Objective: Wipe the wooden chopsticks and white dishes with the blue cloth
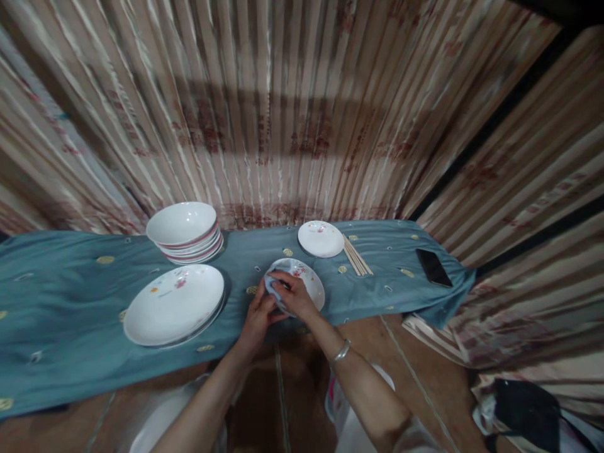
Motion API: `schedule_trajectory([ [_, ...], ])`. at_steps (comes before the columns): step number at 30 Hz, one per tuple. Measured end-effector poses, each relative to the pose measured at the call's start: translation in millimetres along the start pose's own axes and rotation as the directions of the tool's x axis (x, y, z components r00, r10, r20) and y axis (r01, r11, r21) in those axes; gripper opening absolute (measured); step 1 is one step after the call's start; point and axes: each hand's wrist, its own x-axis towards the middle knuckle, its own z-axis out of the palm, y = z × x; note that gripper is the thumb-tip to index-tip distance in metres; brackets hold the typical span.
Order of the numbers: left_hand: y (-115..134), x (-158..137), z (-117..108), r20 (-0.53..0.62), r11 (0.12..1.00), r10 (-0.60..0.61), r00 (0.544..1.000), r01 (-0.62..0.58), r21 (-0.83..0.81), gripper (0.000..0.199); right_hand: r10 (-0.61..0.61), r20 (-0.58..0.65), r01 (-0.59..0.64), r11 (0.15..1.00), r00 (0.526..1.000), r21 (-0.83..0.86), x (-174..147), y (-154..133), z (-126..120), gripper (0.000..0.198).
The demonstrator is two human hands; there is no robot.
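A white plate with a floral print (314,290) is between my hands near the table's front edge. My left hand (258,313) grips its left rim, fingers wrapped round the edge. A pale blue cloth (272,286) is bunched in my right hand (293,293) and pressed against the plate's left side. The fingers of the right hand are closed on the cloth; part of it is hidden under them. Just behind stands another small floral plate (321,239), with several wooden chopsticks (357,257) lying beside it on the right.
On the left, a stack of white bowls (183,225) stands behind stacked oval plates (174,305). A black phone (433,267) lies near the right end of the teal tablecloth (70,314). Pleated curtains (283,126) hang close behind the table. White containers are partly visible below.
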Motion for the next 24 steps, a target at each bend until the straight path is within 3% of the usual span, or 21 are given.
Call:
schedule_trajectory([
  [6,11,-4,2,0.025,0.999,-0.041,0.999,0.042,-0.026,0.073,0.086,0.191,-0.103,0.992,0.978,0.079,-9,-5,-15,0.024],
  [12,9,-2,-1,-0.038,0.996,-0.001,0.999,0.004,0.087,0.073,0.194,0.386,-0.234,0.971,0.902,0.058,-19,-8,-33,0.024],
  [16,7,-1,-3,-0.029,0.990,0.031,0.999,-0.027,0.140,0.070,0.253,0.468,-0.242,0.967,0.847,-0.085,-22,-10,-50,0.031],
  [20,8,-1,-3,-0.021,0.985,0.031,0.999,-0.027,0.172,0.069,0.294,0.539,-0.147,0.943,0.790,-0.299,-24,-12,-69,0.034],
  [24,7,1,-4,-0.031,0.982,0.006,0.999,0.000,0.189,0.070,0.347,0.487,-0.055,0.854,0.801,-0.518,-27,-17,-82,0.030],
])
